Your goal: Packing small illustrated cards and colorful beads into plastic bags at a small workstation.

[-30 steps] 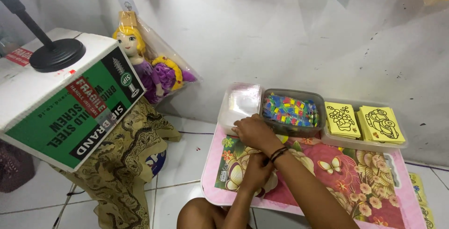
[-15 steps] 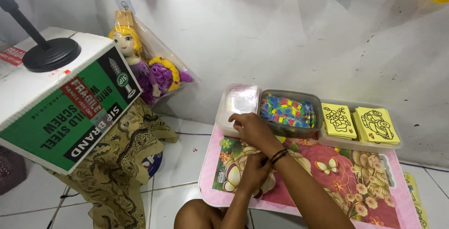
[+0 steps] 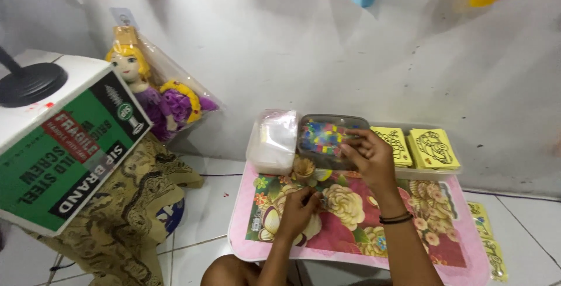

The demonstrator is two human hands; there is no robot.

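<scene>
Soft, even daylight, faint shadows on the wall (image 3: 350, 58); slight blur, edges bowed

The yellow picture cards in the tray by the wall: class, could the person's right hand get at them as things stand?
Probably yes. The right hand rests on the dark box of coloured beads, right beside the yellow picture cards, which lie uncovered in the open tray with nothing between.

A low pink surface (image 3: 245, 245) with a flowered top is set on the white tiled floor (image 3: 204, 204); a clear tray (image 3: 432, 173) is carried along its far edge.
</scene>
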